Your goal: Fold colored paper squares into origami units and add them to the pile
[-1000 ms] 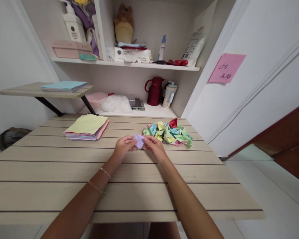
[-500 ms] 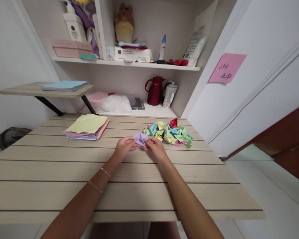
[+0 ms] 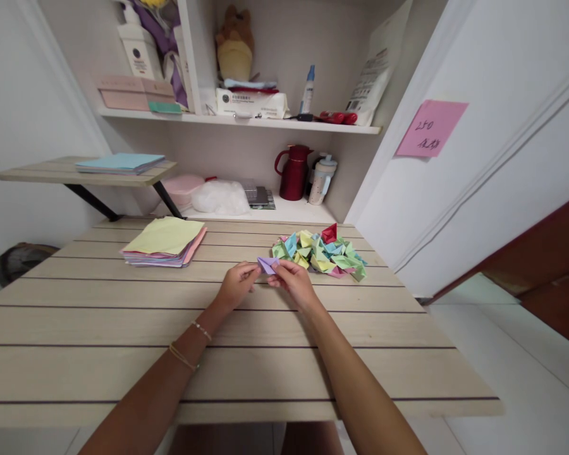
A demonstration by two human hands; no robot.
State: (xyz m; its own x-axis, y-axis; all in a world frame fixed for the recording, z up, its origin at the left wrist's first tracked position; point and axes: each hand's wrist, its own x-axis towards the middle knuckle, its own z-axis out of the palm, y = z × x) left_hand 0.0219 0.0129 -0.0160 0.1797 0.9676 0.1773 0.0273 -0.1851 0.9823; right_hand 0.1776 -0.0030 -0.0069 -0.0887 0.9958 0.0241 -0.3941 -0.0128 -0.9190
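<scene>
Between my hands, just above the table, is a small piece of purple origami paper [image 3: 267, 265], folded to a pointed shape like a little boat. My right hand [image 3: 291, 280] pinches its right side between thumb and fingers. At its left edge, the thumb and fingers of my left hand [image 3: 238, 282] are pinched together on it. Right behind my right hand lies a heap of folded paper boats [image 3: 320, 251] in green, yellow, blue and pink, with a red one on top. A stack of square paper sheets [image 3: 164, 240], yellow uppermost, lies to the left.
A small raised shelf [image 3: 42, 169] at the left of the slatted table [image 3: 246, 373] carries blue paper [image 3: 121, 162]. Behind stand a dark red jug [image 3: 294, 172], a tumbler [image 3: 321, 181] and a plastic bag [image 3: 221, 198]. A pink note [image 3: 432, 128] is stuck at the right.
The purple paper has gone from a spread, opened diamond to a narrower, flatter shape. My left fingers have shifted to its left tip, and my right hand has moved slightly left.
</scene>
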